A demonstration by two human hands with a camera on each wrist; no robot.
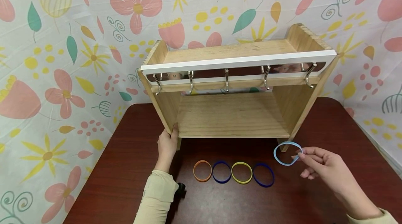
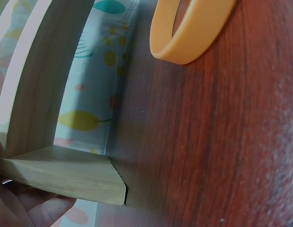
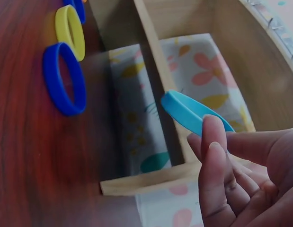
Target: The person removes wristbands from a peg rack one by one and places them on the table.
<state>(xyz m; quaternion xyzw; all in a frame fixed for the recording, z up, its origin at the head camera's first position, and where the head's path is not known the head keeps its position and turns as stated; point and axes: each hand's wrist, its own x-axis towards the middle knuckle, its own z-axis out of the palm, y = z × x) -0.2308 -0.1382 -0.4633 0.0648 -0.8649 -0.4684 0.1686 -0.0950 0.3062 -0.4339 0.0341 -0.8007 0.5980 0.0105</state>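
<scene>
A light blue silicone wristband (image 1: 277, 157) is pinched between the thumb and fingers of my right hand (image 1: 325, 168), raised near the right front leg of a wooden shelf (image 1: 232, 114). In the right wrist view the same wristband (image 3: 184, 111) stands out from the fingertips. My left hand (image 1: 167, 143) grips the lower left side panel of the shelf; in the left wrist view its fingers (image 2: 47, 210) lie behind the board. On the table in a row lie an orange wristband (image 1: 194, 173), a dark blue one, a yellow wristband (image 1: 242, 183) and another dark blue wristband (image 1: 263, 185).
Several metal hooks (image 1: 226, 81) hang along the white-edged front rail (image 1: 238, 60) of the shelf, each bare. The dark red-brown table (image 1: 220, 203) carries the shelf. Behind it hangs a floral cloth (image 1: 94, 112).
</scene>
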